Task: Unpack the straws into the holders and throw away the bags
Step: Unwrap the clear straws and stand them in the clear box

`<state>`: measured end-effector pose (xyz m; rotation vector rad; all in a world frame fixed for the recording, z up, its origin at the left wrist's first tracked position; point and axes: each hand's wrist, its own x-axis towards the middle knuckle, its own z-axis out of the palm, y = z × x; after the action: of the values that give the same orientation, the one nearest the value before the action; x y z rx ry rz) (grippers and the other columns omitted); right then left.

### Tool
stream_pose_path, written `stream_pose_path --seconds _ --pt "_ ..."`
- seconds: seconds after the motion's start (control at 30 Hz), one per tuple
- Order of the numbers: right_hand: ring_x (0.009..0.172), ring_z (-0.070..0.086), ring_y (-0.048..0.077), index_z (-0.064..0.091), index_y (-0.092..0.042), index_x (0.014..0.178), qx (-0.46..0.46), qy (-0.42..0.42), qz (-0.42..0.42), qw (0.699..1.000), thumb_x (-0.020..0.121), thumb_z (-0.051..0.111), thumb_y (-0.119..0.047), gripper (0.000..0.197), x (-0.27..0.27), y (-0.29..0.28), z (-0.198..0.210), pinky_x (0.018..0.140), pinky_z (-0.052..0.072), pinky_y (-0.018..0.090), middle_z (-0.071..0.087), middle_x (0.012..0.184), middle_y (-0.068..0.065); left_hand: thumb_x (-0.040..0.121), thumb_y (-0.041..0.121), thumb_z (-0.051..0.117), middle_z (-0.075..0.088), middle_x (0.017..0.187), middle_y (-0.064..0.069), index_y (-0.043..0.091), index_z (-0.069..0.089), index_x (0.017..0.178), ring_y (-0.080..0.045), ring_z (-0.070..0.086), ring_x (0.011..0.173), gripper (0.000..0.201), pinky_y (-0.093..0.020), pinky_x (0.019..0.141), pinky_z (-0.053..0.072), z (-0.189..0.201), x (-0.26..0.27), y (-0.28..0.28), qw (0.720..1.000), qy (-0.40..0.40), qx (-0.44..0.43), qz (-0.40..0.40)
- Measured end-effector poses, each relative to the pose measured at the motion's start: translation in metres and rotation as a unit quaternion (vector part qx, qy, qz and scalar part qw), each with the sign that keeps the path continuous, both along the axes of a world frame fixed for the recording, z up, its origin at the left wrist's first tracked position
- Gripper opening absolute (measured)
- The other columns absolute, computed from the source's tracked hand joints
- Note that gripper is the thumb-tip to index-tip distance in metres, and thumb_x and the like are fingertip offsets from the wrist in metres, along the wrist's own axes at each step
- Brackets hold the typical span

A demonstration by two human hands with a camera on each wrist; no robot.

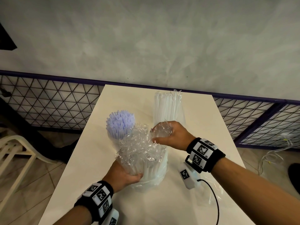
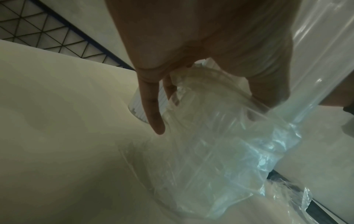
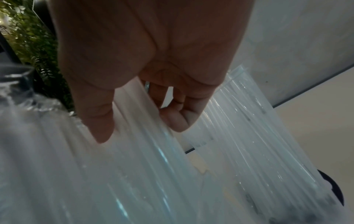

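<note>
Left hand [image 1: 125, 174] wraps around the lower part of a bundle of white straws [image 1: 151, 169] standing upright on the white table [image 1: 84, 159], fingers curled around it through the clear bag [image 1: 138, 146]. Just behind and to the left, lilac straws [image 1: 121, 123] already stand fanned out in a clear holder [image 1: 113, 140]. The bag is bunched and crinkled over the top of the white bundle. Right hand [image 1: 170, 135] grips a crumpled wad of that bag at the top, thumb and fingers closed on the film. Behind the right hand, another pack of clear-wrapped straws [image 1: 168, 109] stands near the table's far edge.

Handling, as a guess: the film looks thin, light, slippery and easy to tear, so the gathered wad is the best place to pull. The straws look light and fairly stiff but loose, likely to splay or tip once the wrap comes off, so hold low around the bundle. Whether the white bundle already sits in a holder cannot be told; the left wrist view shows a round clear rim [image 2: 208, 72] under the film.
</note>
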<state>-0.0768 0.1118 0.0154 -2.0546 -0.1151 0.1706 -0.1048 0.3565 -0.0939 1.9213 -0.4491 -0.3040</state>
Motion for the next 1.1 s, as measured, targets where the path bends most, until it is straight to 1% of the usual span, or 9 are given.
stream_pose_path --seconds 0.2,0.37,0.53,0.63,0.7,0.77,0.9,1.0,1.1 --pt "0.092 0.072 0.014 0.073 -0.022 0.093 -0.032 -0.017 -0.016 0.999 0.07 0.084 -0.042 0.032 -0.002 -0.001 0.01 0.092 0.056 0.044 0.076 0.096 -0.002 0.058 0.04 0.083 0.068 0.092 0.025 0.02 0.063 0.106 0.005 0.062 0.099 0.055 0.0 0.09 0.033 0.002 0.0 -0.002 1.0 -0.008 0.005 0.004" --pt "0.079 0.072 0.012 0.072 -0.02 0.086 -0.01 -0.046 -0.049 0.998 0.075 0.086 -0.027 0.019 -0.001 -0.001 0.041 0.076 0.057 0.03 0.075 0.085 -0.002 0.058 0.038 0.083 0.071 0.094 0.014 0.017 0.063 0.105 0.003 0.064 0.098 0.055 -0.002 0.09 0.035 0.0 0.0 -0.001 1.0 0.007 -0.002 0.008" --pt "0.068 0.069 0.004 0.07 -0.023 0.084 0.016 -0.089 -0.087 0.992 0.075 0.086 -0.019 0.019 0.003 -0.008 0.105 0.061 0.054 0.02 0.073 0.077 -0.006 0.06 0.029 0.086 0.072 0.081 0.009 0.013 0.064 0.086 0.002 0.067 0.086 0.036 -0.004 0.081 0.043 0.002 -0.002 0.001 0.998 0.062 -0.007 0.009" --pt "0.062 0.064 0.013 0.069 -0.02 0.079 0.038 -0.145 -0.108 0.983 0.077 0.084 -0.014 0.017 0.008 -0.018 0.148 0.048 0.049 0.024 0.069 0.069 -0.005 0.056 0.036 0.084 0.073 0.085 0.011 0.018 0.067 0.092 0.002 0.068 0.087 0.044 -0.005 0.08 0.044 0.005 -0.003 0.001 0.997 0.069 -0.018 0.007" --pt "0.065 0.065 0.016 0.066 -0.019 0.078 0.067 -0.19 -0.136 0.97 0.076 0.083 -0.012 0.019 0.014 -0.025 0.17 0.048 0.047 0.026 0.07 0.072 -0.004 0.053 0.041 0.083 0.073 0.083 0.012 0.016 0.067 0.087 0.0 0.068 0.084 0.045 -0.006 0.079 0.045 0.005 -0.003 0.001 0.997 0.077 -0.02 0.012" --pt "0.071 0.066 0.018 0.057 -0.021 0.084 0.095 -0.223 -0.17 0.955 0.077 0.083 -0.009 0.029 0.024 -0.034 0.183 0.049 0.048 0.027 0.069 0.081 -0.002 0.053 0.042 0.083 0.074 0.087 0.01 0.016 0.067 0.093 -0.001 0.068 0.087 0.05 -0.007 0.08 0.046 0.005 -0.004 0.001 0.997 0.079 -0.021 0.013" --pt "0.067 0.066 0.013 0.058 -0.019 0.089 0.054 -0.215 -0.198 0.955 0.076 0.084 -0.016 0.029 0.058 -0.05 0.181 0.049 0.049 0.025 0.068 0.086 0.002 0.052 0.042 0.083 0.074 0.087 0.008 0.017 0.067 0.095 -0.001 0.069 0.086 0.052 -0.01 0.079 0.047 0.005 -0.003 0.001 0.996 0.083 -0.015 0.016" --pt "0.069 0.07 0.016 0.068 -0.01 0.094 0.001 -0.164 -0.221 0.961 0.072 0.087 -0.024 0.032 0.086 -0.063 0.153 0.048 0.049 0.024 0.071 0.085 0.004 0.051 0.042 0.083 0.074 0.087 0.008 0.018 0.067 0.097 -0.002 0.069 0.086 0.054 -0.009 0.08 0.047 0.006 -0.003 0.0 0.996 0.088 -0.019 0.026" --pt "0.081 0.073 0.02 0.068 -0.012 0.098 -0.031 -0.09 -0.244 0.965 0.072 0.088 -0.026 0.036 0.102 -0.066 0.116 0.052 0.054 0.024 0.072 0.091 0.003 0.051 0.04 0.083 0.074 0.082 0.01 0.018 0.067 0.095 0.0 0.068 0.082 0.052 -0.006 0.078 0.046 0.01 -0.004 -0.001 0.994 0.098 -0.025 0.027"
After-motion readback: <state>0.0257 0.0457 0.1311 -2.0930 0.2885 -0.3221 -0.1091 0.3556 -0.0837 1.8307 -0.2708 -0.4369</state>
